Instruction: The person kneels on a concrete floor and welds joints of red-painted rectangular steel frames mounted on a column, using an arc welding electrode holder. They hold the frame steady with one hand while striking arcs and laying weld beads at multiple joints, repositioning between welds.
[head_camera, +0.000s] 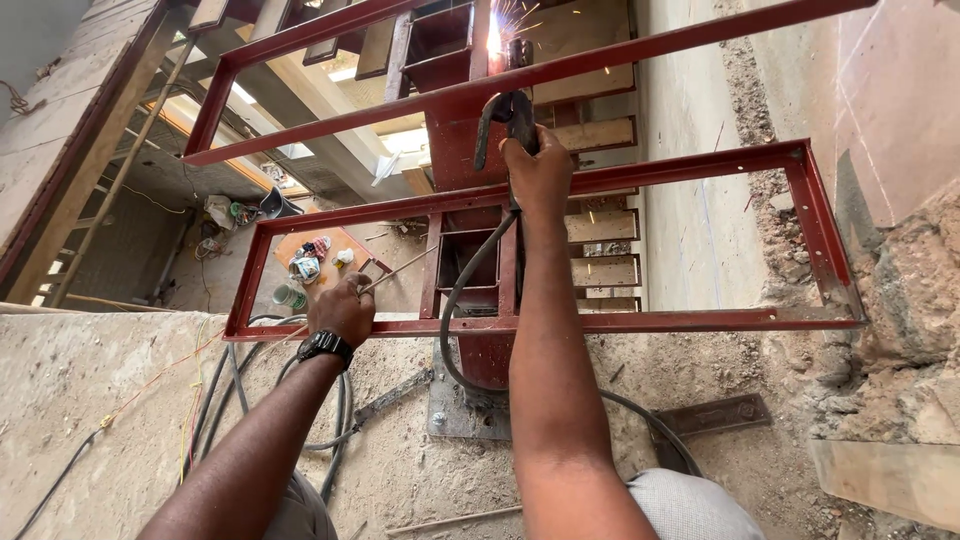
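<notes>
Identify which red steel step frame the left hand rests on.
The nearest red rectangular steel frame: the left hand grips its front bar; the farther frame is untouched.

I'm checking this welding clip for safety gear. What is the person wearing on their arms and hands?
Both hands, left and right, are bare, with no gloves. The forearms are uncovered, no sleeves showing. A black wristwatch with a chunky case sits on the left wrist.

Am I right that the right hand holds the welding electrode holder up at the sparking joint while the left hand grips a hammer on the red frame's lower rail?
Not quite. In the head view the left hand holds thin welding rods, not a hammer, resting on the red frame's lower rail. The rest stands: the right hand holds the electrode holder up at the sparking joint.
</notes>
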